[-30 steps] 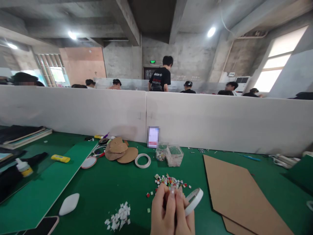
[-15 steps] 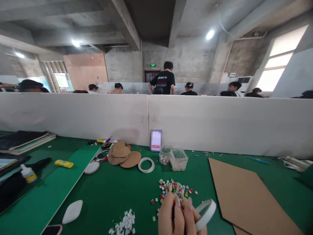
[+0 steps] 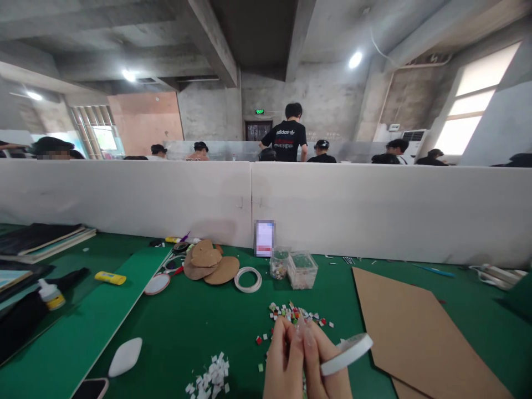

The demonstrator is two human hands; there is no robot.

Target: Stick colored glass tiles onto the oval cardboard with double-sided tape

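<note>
Lower centre: your left hand and right hand meet, fingertips pressed together; right grip clamps the white tape roll, left grip's contents unreadable; green bench carries coloured tiles and cardboard sheet; white partition, concrete ceiling beyond

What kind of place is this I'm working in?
Probably a shared craft workshop: green table with white divider, other people beyond, mosaic tiles, cardboard sheet, and tape roll in the right hand.
</note>
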